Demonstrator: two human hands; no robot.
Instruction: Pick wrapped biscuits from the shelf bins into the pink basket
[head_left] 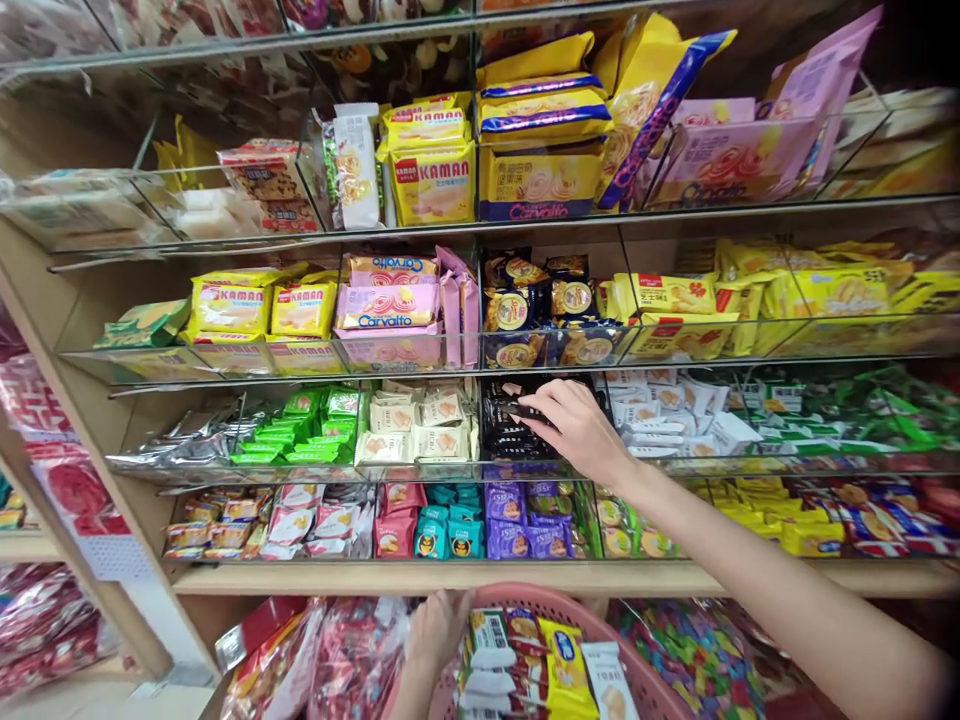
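My right hand reaches into a shelf compartment and pinches a black snack packet between thumb and fingers. More black packets lie under and beside it. Down at the bottom, my left hand is closed on the rim of a pink plastic basket. Inside the basket are a yellow packet, a white packet and several other wrapped snacks.
Glass-fronted shelves hold wrapped snacks. Cream packets sit left of the black ones, white packets right. Purple packets lie below. A wooden ledge runs above the basket. Colourful sweets lie at lower right.
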